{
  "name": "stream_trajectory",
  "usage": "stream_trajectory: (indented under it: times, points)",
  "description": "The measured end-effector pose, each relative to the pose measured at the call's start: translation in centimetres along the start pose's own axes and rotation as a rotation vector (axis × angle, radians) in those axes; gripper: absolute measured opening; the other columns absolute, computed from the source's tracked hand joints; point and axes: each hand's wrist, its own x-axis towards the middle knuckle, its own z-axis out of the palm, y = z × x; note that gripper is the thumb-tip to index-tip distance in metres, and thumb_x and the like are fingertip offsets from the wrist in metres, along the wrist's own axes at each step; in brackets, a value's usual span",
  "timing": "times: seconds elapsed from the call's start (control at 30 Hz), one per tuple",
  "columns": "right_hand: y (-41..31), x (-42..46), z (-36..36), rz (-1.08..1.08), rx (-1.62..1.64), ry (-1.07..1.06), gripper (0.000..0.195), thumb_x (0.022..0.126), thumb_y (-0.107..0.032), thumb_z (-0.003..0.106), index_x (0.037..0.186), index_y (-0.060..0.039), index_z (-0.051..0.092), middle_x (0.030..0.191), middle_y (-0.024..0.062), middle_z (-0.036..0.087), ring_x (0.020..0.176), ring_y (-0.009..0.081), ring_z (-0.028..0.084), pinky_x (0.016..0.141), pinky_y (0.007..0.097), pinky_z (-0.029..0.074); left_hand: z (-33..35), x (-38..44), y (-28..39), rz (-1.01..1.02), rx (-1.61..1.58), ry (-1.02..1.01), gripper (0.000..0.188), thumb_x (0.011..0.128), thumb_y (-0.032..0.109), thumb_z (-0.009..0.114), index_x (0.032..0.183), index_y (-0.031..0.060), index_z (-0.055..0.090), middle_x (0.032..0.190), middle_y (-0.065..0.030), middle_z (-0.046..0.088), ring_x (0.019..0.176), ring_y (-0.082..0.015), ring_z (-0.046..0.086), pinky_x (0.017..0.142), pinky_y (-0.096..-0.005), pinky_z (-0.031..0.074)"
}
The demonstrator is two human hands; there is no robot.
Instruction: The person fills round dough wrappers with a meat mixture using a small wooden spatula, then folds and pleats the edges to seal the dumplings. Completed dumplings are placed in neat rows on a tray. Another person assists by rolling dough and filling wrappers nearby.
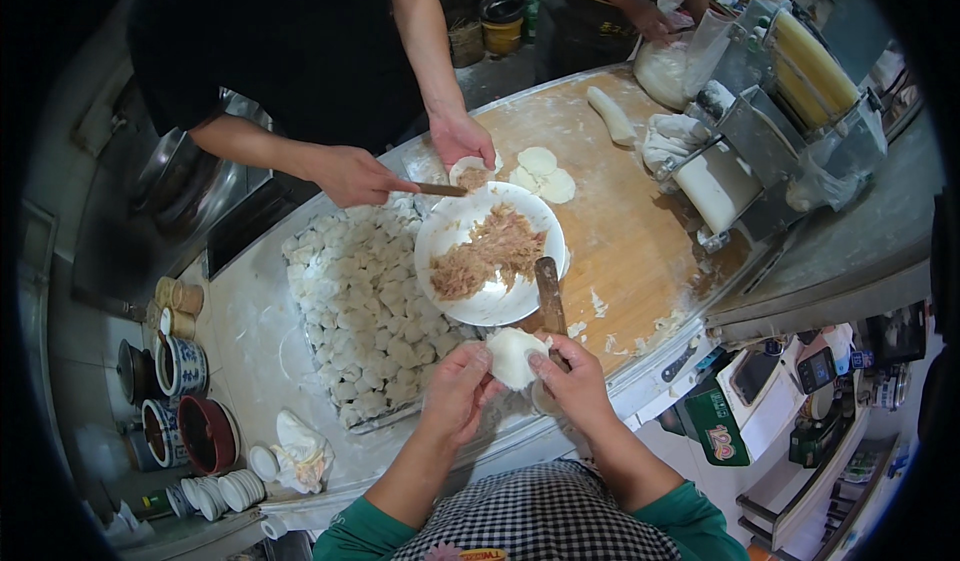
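Near the table's front edge, my left hand (461, 388) and my right hand (576, 382) together pinch a dumpling (514, 358) of white dough by its two sides. It looks folded over; any filling inside is hidden. A flat wooden stick (550, 287) runs from my right hand up across the bowl's rim, its lower end partly hidden by the fingers. Just beyond, a white bowl (442, 246) holds minced meat filling (491, 253). Left of the bowl, a tray of finished dumplings (367, 306), closely packed and floury, reaches near my left hand.
Opposite, a co-worker's hand (463, 141) holds a filled wrapper; their other hand (352, 176) holds a filling stick (441, 189). Dough wrappers (541, 175) and a dough roll (611, 116) lie on the wooden board (622, 246). A dough-rolling machine (765, 141) stands right. Pots (181, 366) stand left.
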Motion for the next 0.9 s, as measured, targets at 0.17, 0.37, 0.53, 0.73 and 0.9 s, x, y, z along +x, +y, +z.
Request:
stream_trajectory:
  times: [0.17, 0.37, 0.53, 0.73, 0.9]
  points:
    - [0.4, -0.9, -0.1, 0.229, 0.226, -0.137, 0.014, 0.093, -0.013, 0.068, 0.102, -0.0023, 0.067, 0.082, 0.0000, 0.064, 0.071, 0.0067, 0.055, 0.066, 0.0223, 0.047, -1.2, -0.7, 0.0, -0.073, 0.105, -0.044, 0.019, 0.096, 0.014, 0.062, 0.110, 0.0015, 0.060, 0.108, -0.0093, 0.067, 0.099, -0.0187, 0.066, 0.084, -0.0324, 0.056]
    - [0.5, 0.8, -2.0, -0.211, -0.245, 0.027, 0.022, 0.095, -0.014, 0.062, 0.115, -0.0063, 0.067, 0.086, 0.0080, 0.067, 0.074, 0.0189, 0.063, 0.070, 0.0298, 0.051, -3.4, -0.9, 1.7, 0.067, -0.128, 0.161, 0.028, 0.098, 0.014, 0.058, 0.118, -0.0039, 0.052, 0.100, -0.0130, 0.067, 0.092, -0.0254, 0.068, 0.081, -0.0366, 0.058]
    - [-2.9, 2.9, -3.6, -0.363, -0.628, 0.170, 0.033, 0.096, -0.016, 0.057, 0.128, -0.0170, 0.064, 0.095, 0.0203, 0.069, 0.087, 0.0377, 0.066, 0.080, 0.0392, 0.053, -6.9, 0.4, 2.7, 0.031, 0.088, 0.184, 0.039, 0.102, 0.018, 0.051, 0.126, -0.0109, 0.045, 0.106, -0.0176, 0.064, 0.090, -0.0274, 0.068, 0.078, -0.0369, 0.059]
    - [-3.9, 5.8, 2.1, -0.535, -1.085, -0.179, 0.030, 0.090, -0.018, 0.061, 0.118, -0.0239, 0.070, 0.087, 0.0160, 0.070, 0.078, 0.0342, 0.067, 0.069, 0.0431, 0.053, -7.3, 4.2, 1.7, -0.013, 0.035, 0.274, 0.034, 0.097, 0.003, 0.040, 0.128, -0.0097, 0.046, 0.115, -0.0211, 0.061, 0.091, -0.0307, 0.068, 0.074, -0.0363, 0.060]
    - [-3.1, 9.1, 5.2, -0.521, -1.176, -0.220, 0.026, 0.089, -0.021, 0.063, 0.113, -0.0230, 0.072, 0.083, 0.0146, 0.070, 0.075, 0.0334, 0.066, 0.066, 0.0462, 0.051, -4.9, 6.2, 2.6, -0.008, 0.034, 0.299, 0.042, 0.089, -0.005, 0.033, 0.127, -0.0087, 0.049, 0.118, -0.0208, 0.061, 0.103, -0.0289, 0.067, 0.087, -0.0396, 0.058]
